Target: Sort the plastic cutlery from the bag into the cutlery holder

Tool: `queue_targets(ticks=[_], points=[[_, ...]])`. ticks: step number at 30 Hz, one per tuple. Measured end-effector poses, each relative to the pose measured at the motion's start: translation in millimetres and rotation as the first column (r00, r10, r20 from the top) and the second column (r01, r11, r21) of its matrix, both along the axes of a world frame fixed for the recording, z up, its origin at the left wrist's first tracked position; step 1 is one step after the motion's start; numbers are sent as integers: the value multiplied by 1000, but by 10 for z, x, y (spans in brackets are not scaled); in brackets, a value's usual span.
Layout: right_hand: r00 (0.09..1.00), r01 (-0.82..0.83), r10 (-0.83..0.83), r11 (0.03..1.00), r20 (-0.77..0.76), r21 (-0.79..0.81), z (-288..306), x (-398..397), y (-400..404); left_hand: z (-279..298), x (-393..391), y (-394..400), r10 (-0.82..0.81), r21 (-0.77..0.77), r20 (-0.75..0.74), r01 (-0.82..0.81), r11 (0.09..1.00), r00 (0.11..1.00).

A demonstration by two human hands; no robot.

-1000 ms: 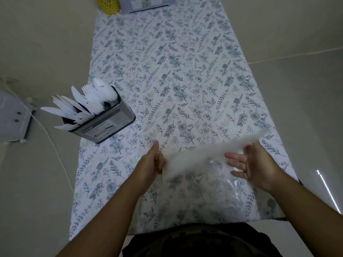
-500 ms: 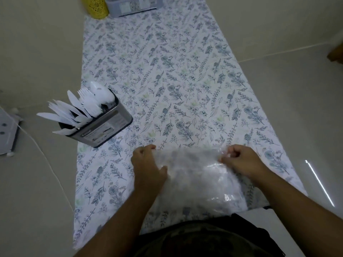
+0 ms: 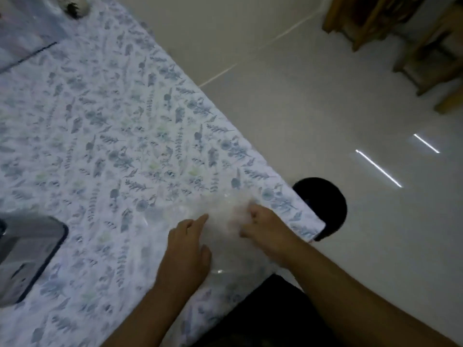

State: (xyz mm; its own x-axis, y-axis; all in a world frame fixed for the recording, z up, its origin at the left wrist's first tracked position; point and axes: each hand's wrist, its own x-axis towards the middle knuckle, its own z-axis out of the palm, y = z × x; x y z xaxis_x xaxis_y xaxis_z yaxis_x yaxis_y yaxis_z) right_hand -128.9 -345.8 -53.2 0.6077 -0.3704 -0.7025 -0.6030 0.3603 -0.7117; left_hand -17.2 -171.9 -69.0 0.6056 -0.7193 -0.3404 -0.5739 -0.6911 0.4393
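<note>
The clear plastic bag (image 3: 225, 216) lies blurred on the floral tablecloth (image 3: 120, 136) near the table's right edge. My right hand (image 3: 263, 226) is a fist closed on the bag's upper part. My left hand (image 3: 186, 249) rests flat on the bag's left side, index finger stretched toward the right hand. The grey metal cutlery holder (image 3: 27, 256) sits at the left edge of the view; only its side shows and its cutlery is out of frame. No cutlery is visible in the bag.
A round black stool seat (image 3: 323, 209) stands just past the table's right edge. Wooden furniture (image 3: 400, 38) is on the pale tiled floor at the top right. A grey box (image 3: 22, 41) sits at the table's far left.
The view has swung right and closer, pushing the holder to the left edge. My right hand has moved in toward the left and bunched the bag; my left hand has flattened onto it.
</note>
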Motion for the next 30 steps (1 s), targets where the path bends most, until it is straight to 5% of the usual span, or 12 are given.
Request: queue_targets(ticks=[5, 10, 15, 18, 23, 26, 30], points=[[995, 101, -88, 892, 50, -440, -280, -593, -718, -30, -244, -1083, -225, 1, -40, 225, 974, 974], [816, 567, -571, 761, 89, -315, -588, -1272, -1524, -204, -716, -2495, -424, -94, -17, 421, 902, 905], [682, 665, -730, 599, 36, -446, -1221, -1736, -1978, -869, -1196, -3561, -527, -119, -165, 514, 850, 834], [699, 556, -712, 604, -73, -572, -1838, -1862, -2090, -1486, -1348, -3829, -524, 39, -293, 557, 829, 800], [757, 478, -618, 744, -210, -466, -2975, -1797, -2223, -2170, -1411, -3925, -526, 196, -326, 600, 776, 786], [827, 225, -367, 910, -426, -348, -3455, -1720, -2329, -2444, -1343, -3866, -530, 328, -366, 639, 696, 765], [825, -87, -73, 964, -561, -253, -3271, -1558, -2411, -2575, -1160, -3804, -565, 442, -367, 673, 593, 739]])
